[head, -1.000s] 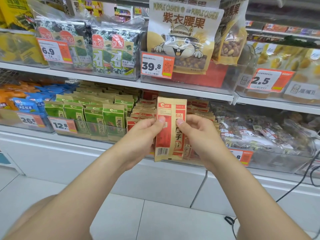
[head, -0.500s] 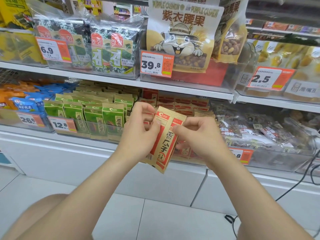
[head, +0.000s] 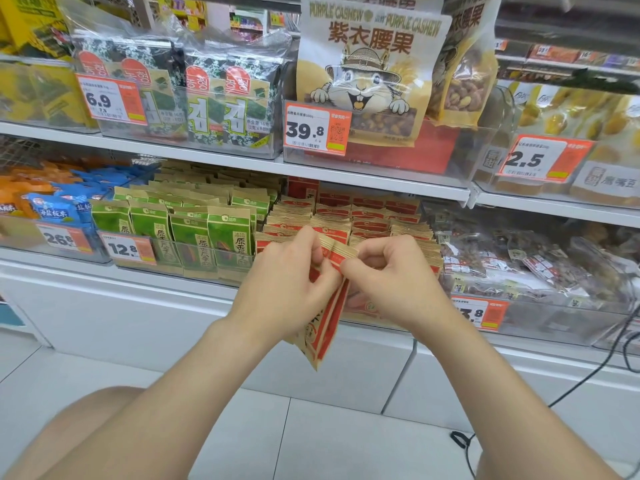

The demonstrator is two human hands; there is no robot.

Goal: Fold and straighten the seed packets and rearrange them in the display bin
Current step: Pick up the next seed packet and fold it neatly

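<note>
Shop shelves behind; left hand (head: 287,282) and right hand (head: 388,275) both pinch a red seed packet's (head: 325,327) top. Best to crease evenly, then slot it upright into the bin (head: 391,317).

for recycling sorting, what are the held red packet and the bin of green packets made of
Red packet: seemingly matte kraft paper, tan with red print, creasing sharply; lining unseen. Bin: glossy clear plastic, probably acrylic; green packets show through its wall.

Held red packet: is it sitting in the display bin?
No, the left hand and right hand pinch the red packet in front of the display bin.
</note>
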